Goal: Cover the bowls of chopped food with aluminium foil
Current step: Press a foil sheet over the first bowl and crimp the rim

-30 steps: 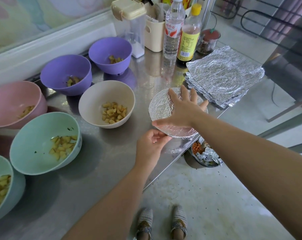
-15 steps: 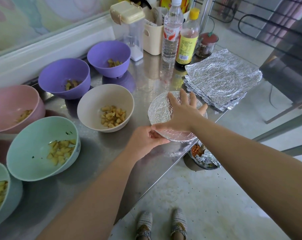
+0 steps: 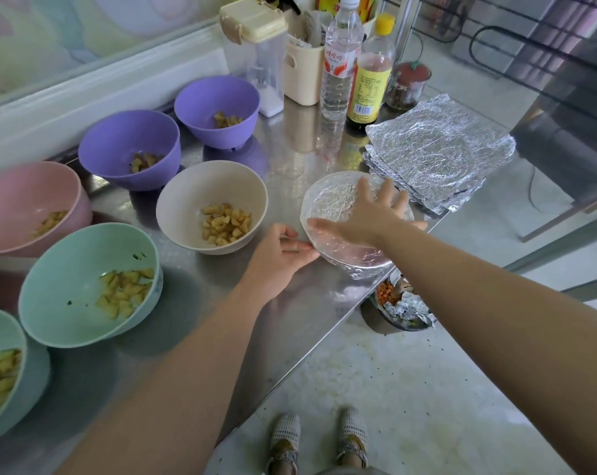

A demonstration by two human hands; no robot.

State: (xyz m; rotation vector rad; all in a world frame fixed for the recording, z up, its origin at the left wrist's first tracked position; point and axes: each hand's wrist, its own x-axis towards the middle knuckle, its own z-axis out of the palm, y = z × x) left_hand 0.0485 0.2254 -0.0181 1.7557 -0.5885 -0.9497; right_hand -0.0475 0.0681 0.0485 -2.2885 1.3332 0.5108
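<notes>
- Foil-covered bowl (image 3: 327,204): stands on the steel table (image 3: 290,159), close to its right-hand edge and just beside the foil stack (image 3: 441,152). The sheet lies across the whole mouth.
- Right hand (image 3: 375,214): flat on the foil top, fingers straight and spread, gripping nothing. Risk: heavy pressure over the unsupported middle may dent or tear the sheet.
- Left hand (image 3: 283,255): fingers curled at the near-left rim, apparently pinching the foil edge down. Risk: a hard tug could split the foil or lift the far side loose.
- Risk: a sideways push from either hand may slide the bowl off the table edge. A crumpled-foil bowl (image 3: 403,303) shows below that edge.
- Beige bowl (image 3: 211,207): near the left hand, and a careless forearm could knock it. Six bowls stand uncovered.
</notes>
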